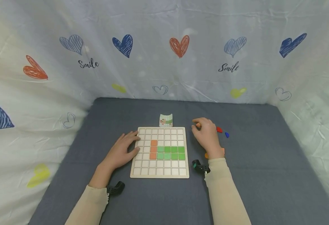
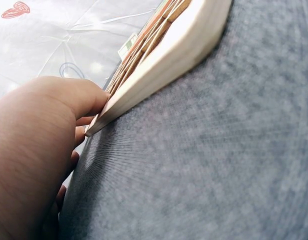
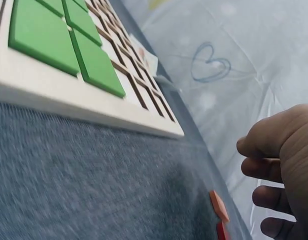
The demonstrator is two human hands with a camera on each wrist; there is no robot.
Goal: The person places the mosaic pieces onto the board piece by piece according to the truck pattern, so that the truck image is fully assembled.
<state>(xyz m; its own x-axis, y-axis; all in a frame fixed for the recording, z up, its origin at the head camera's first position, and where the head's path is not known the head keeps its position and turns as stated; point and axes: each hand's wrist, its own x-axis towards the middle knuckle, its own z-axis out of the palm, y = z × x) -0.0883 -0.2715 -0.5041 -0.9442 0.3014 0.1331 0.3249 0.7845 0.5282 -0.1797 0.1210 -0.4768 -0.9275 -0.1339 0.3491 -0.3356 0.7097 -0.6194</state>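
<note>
On the dark table (image 1: 265, 187), the step in hand appears to be picking up a tile for a grid. Light pressure from the left hand (image 1: 122, 150) should suffice to stop the wooden board (image 1: 144, 171) sliding; a tile is best taken by its sides, compared with the picture card (image 1: 165, 121), turned square to the bare cells and lowered level, lest an edge catch on the raised dividers or nudge the squares in place. The board lies flat between the hands, which are well apart. The left hand rests relaxed at its left rim, fingers parted, thumb and fingertips touching the wood without clamping it. The right hand (image 1: 208, 136) is bent-fingered, right of the far right corner; an orange tile (image 1: 199, 125) shows between thumb and forefinger, but whether it is pinched or lies beneath cannot be told. A red piece (image 1: 219, 129) and a blue piece (image 1: 227, 135) lie to the right of this hand. On the board, a column of orange squares (image 1: 153, 149) adjoins two rows of green squares (image 1: 174, 149)
</note>
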